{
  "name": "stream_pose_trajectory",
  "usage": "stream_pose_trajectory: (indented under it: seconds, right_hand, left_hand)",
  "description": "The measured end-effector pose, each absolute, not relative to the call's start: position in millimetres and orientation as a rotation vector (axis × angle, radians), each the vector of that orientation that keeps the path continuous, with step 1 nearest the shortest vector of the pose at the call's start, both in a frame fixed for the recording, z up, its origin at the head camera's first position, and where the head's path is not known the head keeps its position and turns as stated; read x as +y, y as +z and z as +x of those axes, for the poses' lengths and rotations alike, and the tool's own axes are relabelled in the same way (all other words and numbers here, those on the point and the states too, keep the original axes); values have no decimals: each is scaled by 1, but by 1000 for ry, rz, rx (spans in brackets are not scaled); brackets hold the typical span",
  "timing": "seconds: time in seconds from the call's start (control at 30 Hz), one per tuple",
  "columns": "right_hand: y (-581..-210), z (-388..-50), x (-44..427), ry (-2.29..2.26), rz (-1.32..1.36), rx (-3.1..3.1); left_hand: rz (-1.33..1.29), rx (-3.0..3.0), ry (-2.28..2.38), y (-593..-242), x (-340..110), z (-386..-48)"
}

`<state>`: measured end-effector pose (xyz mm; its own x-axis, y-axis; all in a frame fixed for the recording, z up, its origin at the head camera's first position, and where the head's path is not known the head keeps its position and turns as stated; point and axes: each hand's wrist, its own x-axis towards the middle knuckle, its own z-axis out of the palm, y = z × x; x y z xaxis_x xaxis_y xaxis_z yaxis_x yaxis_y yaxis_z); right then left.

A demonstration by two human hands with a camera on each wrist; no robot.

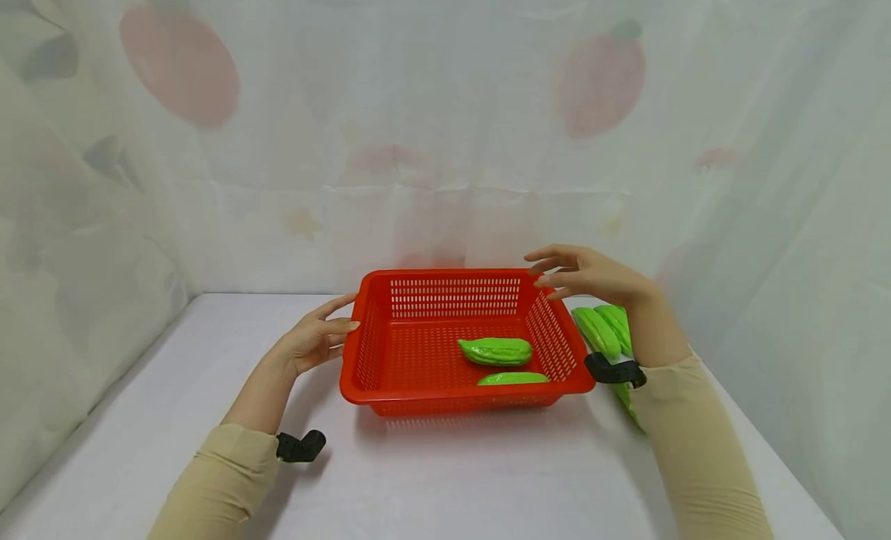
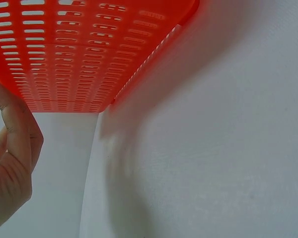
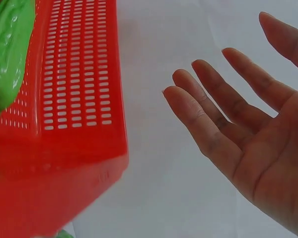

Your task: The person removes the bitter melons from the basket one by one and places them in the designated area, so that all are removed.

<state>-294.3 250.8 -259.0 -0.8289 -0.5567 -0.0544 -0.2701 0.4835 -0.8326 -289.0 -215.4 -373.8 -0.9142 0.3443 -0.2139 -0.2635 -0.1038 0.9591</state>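
A red plastic basket [image 1: 445,395] with slotted walls holds two green, ridged vegetable-shaped pieces, one [image 1: 496,352] near the middle right and one [image 1: 513,378] partly hidden behind the front rim. My left hand [image 1: 316,340] grips the basket's left rim, thumb over the edge; in the left wrist view this hand [image 2: 12,148] is beside the slotted wall [image 2: 74,54]. My right hand [image 1: 592,275] is raised by the back right corner. The right wrist view shows that hand [image 3: 258,134] with spread, slightly bent fingers, apart from the basket [image 3: 120,99] and holding nothing.
More green pieces [image 1: 597,331] lie on the white table [image 1: 445,478] right of the basket, partly hidden by the right forearm and its black wrist mount [image 1: 616,370]. A pale curtain [image 1: 445,215] with faded fruit prints hangs behind and along both sides.
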Motion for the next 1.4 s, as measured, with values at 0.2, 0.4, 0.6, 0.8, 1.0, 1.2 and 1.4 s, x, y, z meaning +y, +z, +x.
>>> stream_pose_trajectory:
  seconds: [0.2, 0.4, 0.6, 0.8, 1.0, 1.2, 1.4]
  right_hand:
    - [-265, -308, 241, -1328, -697, 2371]
    - [-276, -323, 229, -1424, -671, 2273]
    - [-290, -335, 217, -1468, -642, 2195]
    - [-300, -343, 208, -1481, -610, 2144]
    - [-309, -348, 202, -1492, -542, 2103]
    - [-313, -345, 199, -1395, -456, 2124]
    - [-321, -343, 196, -1238, -415, 2128]
  left_hand:
    - [96, 1777, 2066, -374, -216, -290]
    - [100, 1779, 2062, -373, -216, -291]
    - [92, 1769, 2070, -374, -215, -291]
    - [97, 1777, 2064, -373, -216, -290]
    - [92, 1772, 2070, -374, -216, -289]
    - [93, 1763, 2078, -375, -216, -288]
    - [103, 1755, 2081, -374, -215, -288]
